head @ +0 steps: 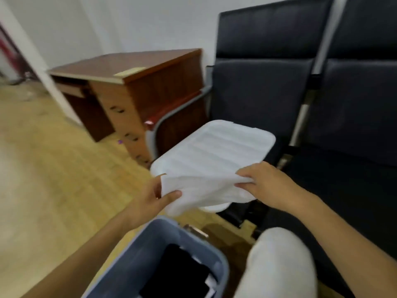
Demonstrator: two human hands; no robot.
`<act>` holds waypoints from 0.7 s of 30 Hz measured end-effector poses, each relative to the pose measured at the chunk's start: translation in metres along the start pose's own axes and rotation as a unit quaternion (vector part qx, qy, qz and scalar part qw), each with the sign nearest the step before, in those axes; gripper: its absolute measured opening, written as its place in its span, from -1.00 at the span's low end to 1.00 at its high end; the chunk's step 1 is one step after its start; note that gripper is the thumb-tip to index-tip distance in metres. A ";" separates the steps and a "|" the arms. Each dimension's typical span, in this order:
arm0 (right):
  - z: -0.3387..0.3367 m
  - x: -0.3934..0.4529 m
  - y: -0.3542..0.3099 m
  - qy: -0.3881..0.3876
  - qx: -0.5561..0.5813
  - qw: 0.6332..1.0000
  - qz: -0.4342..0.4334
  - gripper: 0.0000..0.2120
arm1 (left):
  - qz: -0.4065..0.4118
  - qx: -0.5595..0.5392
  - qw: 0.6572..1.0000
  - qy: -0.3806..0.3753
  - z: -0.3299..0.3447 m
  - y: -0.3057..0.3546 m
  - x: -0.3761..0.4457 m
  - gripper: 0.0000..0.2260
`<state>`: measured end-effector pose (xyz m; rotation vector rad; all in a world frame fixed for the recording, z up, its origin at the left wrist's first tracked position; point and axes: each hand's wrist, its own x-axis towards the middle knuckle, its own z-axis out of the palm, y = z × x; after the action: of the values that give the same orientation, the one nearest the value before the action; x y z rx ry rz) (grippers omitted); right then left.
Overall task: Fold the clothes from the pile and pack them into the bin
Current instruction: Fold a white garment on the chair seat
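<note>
While both bare hands hold a white garment (202,190) in the air, a person seated on a row of dark padded chairs (268,87) works above a white plastic lid (214,145) that rests on the seat of the chair ahead. The left hand (154,201) grips the cloth's near left edge, thumb on top and pressed against the fabric, the other fingers hidden beneath it. The right hand (264,181) pinches the cloth's right edge, its fingers curled together around a bunched fold. The garment hangs between the two hands, covering the lid's near edge; whether it touches the lid cannot be told. Below the left forearm stands a blue-grey plastic bin (137,254) on the wooden floor (53,168), with dark clothing (182,269) already lying inside it. The person's knee (279,261), in light trousers, sits just beside the bin. A brown wooden desk (133,82) stands against the white wall (139,22), left of the chairs.
</note>
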<state>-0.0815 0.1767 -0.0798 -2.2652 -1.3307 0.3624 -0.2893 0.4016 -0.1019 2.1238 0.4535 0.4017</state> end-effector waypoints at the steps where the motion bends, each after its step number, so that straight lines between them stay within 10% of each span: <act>1: 0.015 0.018 -0.023 -0.046 -0.003 0.999 -0.019 -0.69 | -0.023 -0.002 1.000 0.016 -0.019 -0.015 -0.022 -0.81; 8: 0.136 0.076 -0.124 -0.258 -0.065 0.961 -0.082 -0.67 | -0.156 0.034 0.984 0.081 -0.084 -0.109 -0.144 -0.62; 16: 0.202 0.071 -0.120 -0.277 -0.096 0.953 -0.073 -0.76 | -0.201 0.012 0.975 0.098 -0.057 -0.169 -0.190 -0.71; 21: 0.224 0.040 -0.080 -0.438 -0.239 0.866 -0.019 -0.57 | -0.188 0.093 0.968 -0.140 -0.018 -0.191 -0.218 -0.67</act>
<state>-0.2232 0.3053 -0.2270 -2.5602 -2.0788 1.2908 -0.5210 0.4150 -0.2760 2.1678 0.7322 -0.1616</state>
